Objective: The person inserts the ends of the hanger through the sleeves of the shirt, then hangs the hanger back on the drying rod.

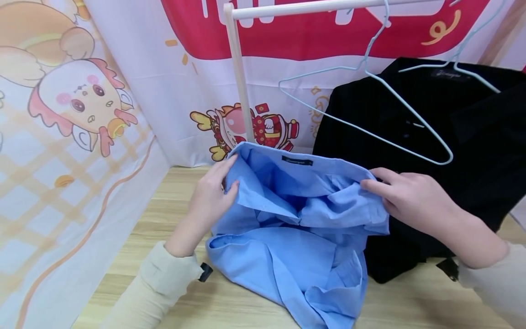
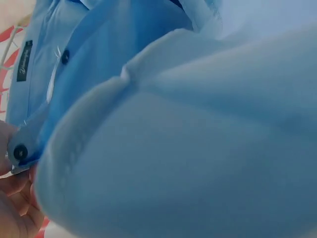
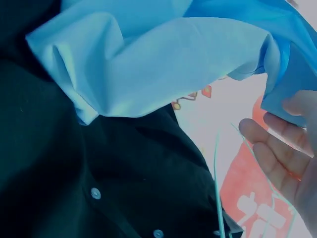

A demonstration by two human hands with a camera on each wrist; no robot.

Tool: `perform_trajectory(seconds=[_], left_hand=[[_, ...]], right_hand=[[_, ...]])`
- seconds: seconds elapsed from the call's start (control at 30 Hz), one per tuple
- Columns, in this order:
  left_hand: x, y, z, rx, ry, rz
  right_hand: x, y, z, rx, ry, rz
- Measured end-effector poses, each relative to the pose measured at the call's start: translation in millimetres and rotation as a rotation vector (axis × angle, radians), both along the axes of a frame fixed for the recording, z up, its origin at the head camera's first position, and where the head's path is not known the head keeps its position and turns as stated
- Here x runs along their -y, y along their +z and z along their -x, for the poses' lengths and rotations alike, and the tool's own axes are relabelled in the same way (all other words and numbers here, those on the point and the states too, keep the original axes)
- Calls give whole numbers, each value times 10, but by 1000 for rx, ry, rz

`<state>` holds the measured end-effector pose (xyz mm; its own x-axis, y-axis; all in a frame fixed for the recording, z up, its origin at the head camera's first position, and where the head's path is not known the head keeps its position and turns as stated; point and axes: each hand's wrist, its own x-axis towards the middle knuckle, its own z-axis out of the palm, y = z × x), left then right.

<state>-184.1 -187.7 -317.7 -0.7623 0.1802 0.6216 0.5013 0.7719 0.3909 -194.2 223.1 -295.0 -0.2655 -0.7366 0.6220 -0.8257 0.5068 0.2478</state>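
A light blue shirt [image 1: 283,265] with a dark neck label [image 1: 297,161] is lifted by its collar, its lower part lying folded on the table. My left hand [image 1: 211,194] pinches the left end of the collar, near a dark button [image 2: 20,152] in the left wrist view. At the right end of the collar, my right hand [image 1: 411,201] pinches the cloth between thumb and fingers. The collar stretches between both hands, and the neck opening faces up. In the right wrist view, a blue fold of the shirt [image 3: 163,64] hangs in front of black cloth.
A pale green wire hanger [image 1: 365,130] hangs from the white rack [image 1: 238,59] just beyond the shirt. To the right, a black shirt [image 1: 464,137] hangs on a second hanger [image 1: 458,57]. Printed cloth [image 1: 61,192] lines the left and back. The table [image 1: 164,219] is wood-patterned.
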Motion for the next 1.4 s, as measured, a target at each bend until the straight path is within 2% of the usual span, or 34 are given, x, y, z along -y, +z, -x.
perform_trajectory(seconds=[0.23,0.3,0.47,0.67,0.8,0.9,1.0,1.07,1.13,1.2,1.27,1.4], left_hand=[[-14,22,-34,-18,-77,-98],[-18,24,-46,-29,-91,-100],[-12,38,-70,-86,-92,-110],[77,62,-55,-209,-76,-169],[95,94,-70,-281,-70,-218],[69,189,-124,-365,-83,-282],[33,354,-217,-455,-106,-374],[23,468,-283,-474,-119,-415],[27,541,-327,-433,-127,-427],[55,536,-322,-321,-115,-394],[88,451,-265,-148,-106,-345],[138,163,-90,237,-101,-268]], right_hand=[[63,-127,67,-128,116,96],[66,-141,78,-117,116,92],[-4,-137,114,-67,46,27],[-155,-100,152,-49,-26,73],[-187,-53,108,-32,-72,103],[-185,56,10,-38,-117,175],[-179,228,-133,-29,-172,295],[-172,338,-218,-15,-175,384],[-171,405,-271,21,-160,446],[-182,409,-276,79,-151,453],[-208,351,-232,162,-185,395],[-234,108,-76,362,-243,229]])
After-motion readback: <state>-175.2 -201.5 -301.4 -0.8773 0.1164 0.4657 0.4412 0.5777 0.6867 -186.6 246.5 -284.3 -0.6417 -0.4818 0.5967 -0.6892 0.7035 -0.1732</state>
